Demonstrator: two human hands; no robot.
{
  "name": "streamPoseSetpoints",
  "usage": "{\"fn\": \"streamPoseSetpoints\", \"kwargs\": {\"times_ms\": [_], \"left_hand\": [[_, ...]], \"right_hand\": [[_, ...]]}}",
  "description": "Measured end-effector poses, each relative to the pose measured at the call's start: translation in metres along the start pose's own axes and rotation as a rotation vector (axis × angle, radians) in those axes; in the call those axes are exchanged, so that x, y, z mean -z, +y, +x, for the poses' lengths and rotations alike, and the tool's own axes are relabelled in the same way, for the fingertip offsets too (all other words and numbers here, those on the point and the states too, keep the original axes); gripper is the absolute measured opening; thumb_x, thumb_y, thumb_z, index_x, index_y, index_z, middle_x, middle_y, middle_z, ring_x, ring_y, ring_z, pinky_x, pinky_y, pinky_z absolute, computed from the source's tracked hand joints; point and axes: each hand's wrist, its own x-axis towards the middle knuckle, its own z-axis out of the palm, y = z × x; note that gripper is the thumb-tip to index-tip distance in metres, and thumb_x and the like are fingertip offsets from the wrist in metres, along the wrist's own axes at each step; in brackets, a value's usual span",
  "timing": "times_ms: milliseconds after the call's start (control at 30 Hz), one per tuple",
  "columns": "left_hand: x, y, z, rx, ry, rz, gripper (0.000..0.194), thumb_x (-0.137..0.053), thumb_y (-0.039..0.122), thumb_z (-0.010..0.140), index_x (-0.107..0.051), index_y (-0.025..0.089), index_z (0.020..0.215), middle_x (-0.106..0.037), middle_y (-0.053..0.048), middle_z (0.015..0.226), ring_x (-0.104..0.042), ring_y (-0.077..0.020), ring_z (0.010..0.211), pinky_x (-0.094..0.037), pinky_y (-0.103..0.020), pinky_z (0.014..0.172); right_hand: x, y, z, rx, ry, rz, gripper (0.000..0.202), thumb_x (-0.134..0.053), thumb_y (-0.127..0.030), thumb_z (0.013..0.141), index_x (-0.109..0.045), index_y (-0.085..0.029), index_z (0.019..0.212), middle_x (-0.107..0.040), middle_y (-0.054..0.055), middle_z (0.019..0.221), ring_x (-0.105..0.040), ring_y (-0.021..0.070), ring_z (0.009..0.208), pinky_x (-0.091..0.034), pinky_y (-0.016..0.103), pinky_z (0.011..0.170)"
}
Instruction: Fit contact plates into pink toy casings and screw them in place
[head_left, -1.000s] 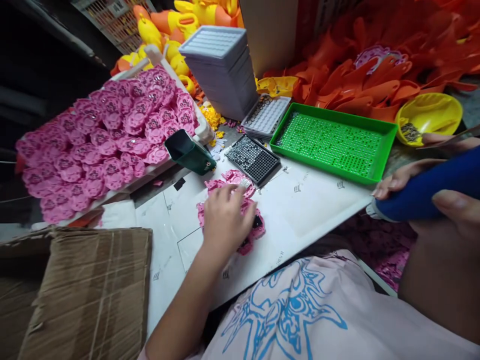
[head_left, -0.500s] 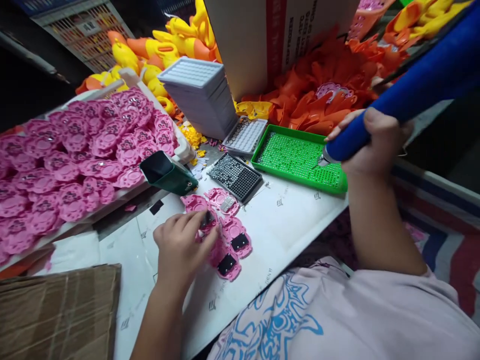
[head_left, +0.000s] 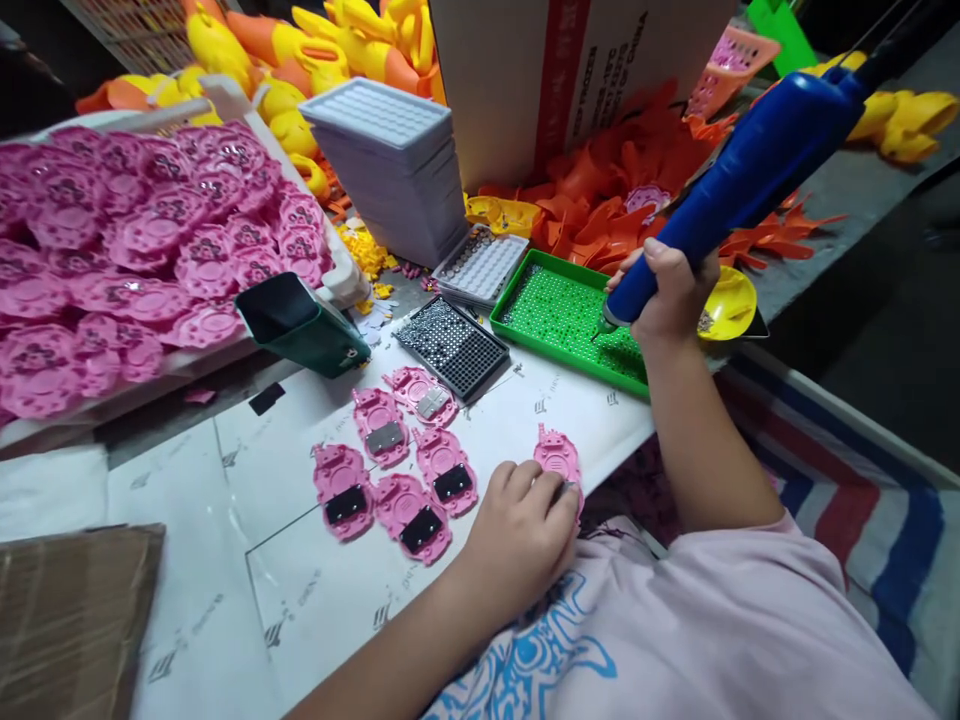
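The left hand rests on the counter at 6 o'clock, its grip pressed down on one pink housing at the counter's near edge. Five more pink housings lie just beside it at 9 o'clock, backs up. The right hand, at 2 o'clock, has its grip wrapped around the blue electric screwdriver, bit tip down in the green screw tray.

Step in hand, as judged: screw pick-up. The next move calls for carrying the loaded bit to the held housing, keeping it vertical over a screw hole.
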Motion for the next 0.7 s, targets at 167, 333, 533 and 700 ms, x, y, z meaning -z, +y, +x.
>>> {"fn": "streamPoseSetpoints", "kwargs": {"times_ms": [167, 333, 533, 700], "left_hand": [[-0.018, 0.007, -0.001, 0.063, 0.047, -0.008, 0.024, -0.055, 0.021, 0.084, -0.063, 0.013, 0.106, -0.065, -0.010, 0.101, -0.052, -0.0255, 0.091, -0.045, -0.042, 0.075], [-0.027, 0.004, -0.003, 0.107, 0.059, -0.011, 0.030, -0.052, 0.025, 0.088, -0.061, 0.015, 0.114, -0.063, -0.012, 0.113, -0.050, -0.0286, 0.104, -0.046, -0.046, 0.084], [-0.029, -0.003, -0.011, -0.062, -0.046, -0.073, 0.042, -0.051, 0.026, 0.085, -0.054, 0.015, 0.127, -0.053, -0.012, 0.133, -0.041, -0.0335, 0.126, -0.035, -0.051, 0.106], [-0.033, -0.006, -0.014, -0.068, -0.144, -0.079, 0.047, -0.052, 0.033, 0.086, -0.051, 0.018, 0.130, -0.046, -0.011, 0.142, -0.040, -0.0349, 0.130, -0.031, -0.051, 0.109]], "right_hand": [[-0.001, -0.002, -0.002, -0.009, -0.022, 0.005, 0.027, -0.066, -0.037, 0.067, -0.046, -0.023, 0.079, -0.057, -0.008, 0.054, -0.058, 0.0127, 0.042, -0.049, 0.027, 0.042], [0.000, -0.002, -0.003, -0.022, -0.051, 0.025, 0.029, -0.067, -0.039, 0.066, -0.048, -0.022, 0.078, -0.057, -0.008, 0.054, -0.058, 0.0133, 0.043, -0.051, 0.029, 0.045], [-0.003, -0.004, -0.003, 0.005, -0.022, 0.006, 0.024, -0.065, -0.036, 0.066, -0.047, -0.021, 0.073, -0.057, -0.006, 0.053, -0.057, 0.0137, 0.041, -0.046, 0.026, 0.040], [-0.004, -0.018, -0.005, 0.067, 0.031, -0.002, 0.016, -0.058, -0.034, 0.068, -0.047, -0.023, 0.073, -0.054, -0.007, 0.051, -0.055, 0.0150, 0.041, -0.046, 0.029, 0.041]]}}
